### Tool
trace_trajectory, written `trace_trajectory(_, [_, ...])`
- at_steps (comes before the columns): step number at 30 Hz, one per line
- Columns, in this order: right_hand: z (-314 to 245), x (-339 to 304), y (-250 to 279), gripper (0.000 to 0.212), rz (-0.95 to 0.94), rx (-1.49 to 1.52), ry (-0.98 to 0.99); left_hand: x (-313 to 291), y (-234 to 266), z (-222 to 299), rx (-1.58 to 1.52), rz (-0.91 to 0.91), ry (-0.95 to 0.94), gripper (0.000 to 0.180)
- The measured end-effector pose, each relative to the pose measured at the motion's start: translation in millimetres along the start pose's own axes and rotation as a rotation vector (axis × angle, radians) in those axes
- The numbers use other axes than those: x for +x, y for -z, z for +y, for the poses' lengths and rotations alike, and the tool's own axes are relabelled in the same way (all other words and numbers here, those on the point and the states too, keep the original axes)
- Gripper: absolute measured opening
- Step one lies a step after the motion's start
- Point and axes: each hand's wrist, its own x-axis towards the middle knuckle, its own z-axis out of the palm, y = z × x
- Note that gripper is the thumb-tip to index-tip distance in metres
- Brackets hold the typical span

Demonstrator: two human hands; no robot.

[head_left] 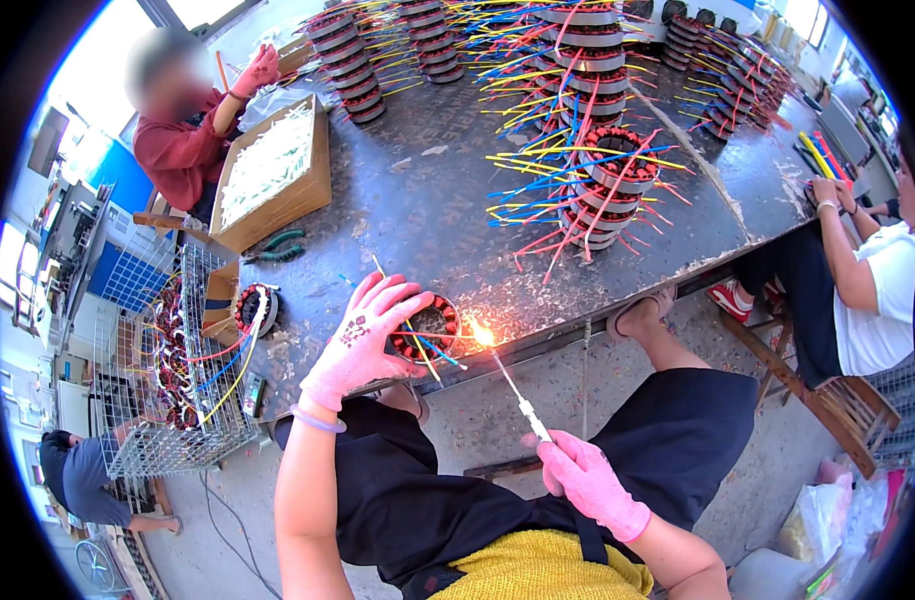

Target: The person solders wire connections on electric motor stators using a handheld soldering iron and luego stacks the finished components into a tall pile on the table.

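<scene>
My left hand [363, 335], in a pink glove, is wrapped round the side of a motor stator [450, 318] at the table's near edge. The stator is a ring with red lining, and blue, yellow and red wire leads stick out of it. In my right hand [593, 482], also gloved in pink, is a thin rod tool [527, 408] with a white handle. It points up and left. A bright orange flame [481, 333] burns at its tip, beside the stator's wire ends. Glare hides whether the tip touches them.
Stacked stators [603, 185] with spread leads stand across the table [408, 190]. To the left are another stator [258, 310], green-handled pliers [281, 246], a carton [273, 215] of white pieces and a wire basket [183, 440]. Co-workers sit at left and right.
</scene>
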Motion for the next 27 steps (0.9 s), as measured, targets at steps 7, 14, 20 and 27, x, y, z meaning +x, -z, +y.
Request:
trace_trajectory(7, [0.7,0.4,-0.2,0.034,0.010,-0.014,-0.009,0.7,-1.0,1.1,-0.014,0.018,0.002,0.092])
trace_trajectory(14, [-4.7,-2.1,-2.5,0.037,0.007,0.041,0.000,-0.1,-0.4,2.1,-0.006,0.025,0.000,0.091])
trace_trajectory(20, [-3.8,-1.4,-0.4,0.036,0.014,-0.013,0.005,0.2,-1.6,1.5,-0.016,0.031,0.001,0.090])
trace_trajectory(27, [-5.1,0.9,-0.9,0.036,0.004,-0.010,0.001,0.5,-1.1,3.2,-0.015,0.027,0.007,0.089])
